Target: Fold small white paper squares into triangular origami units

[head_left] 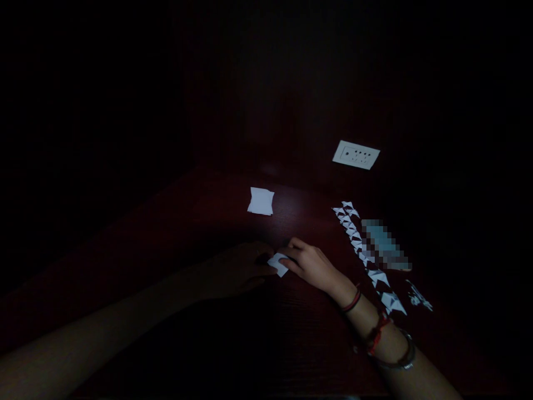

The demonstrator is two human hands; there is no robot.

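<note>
A small piece of white paper (pixel 279 265) lies low over the dark red table, between my two hands. My right hand (pixel 310 264) pinches its right side, the thumb on top and the fingers curled at the far edge. In deep shadow, my left hand (pixel 245 264) closes on the paper's left corner with thumb and fingers. Just beyond them rests a stack of square white paper sheets (pixel 261 201). To the right, several folded white paper pieces (pixel 356 243) run in a slanting row along my right forearm.
A phone-like flat object (pixel 385 244), blurred out, lies right of the folded row. Nearer sits a small tangled light-coloured item (pixel 418 296) I cannot make out. A white socket plate (pixel 356 155) is on the back surface. The dark red table (pixel 308 333) fades into darkness.
</note>
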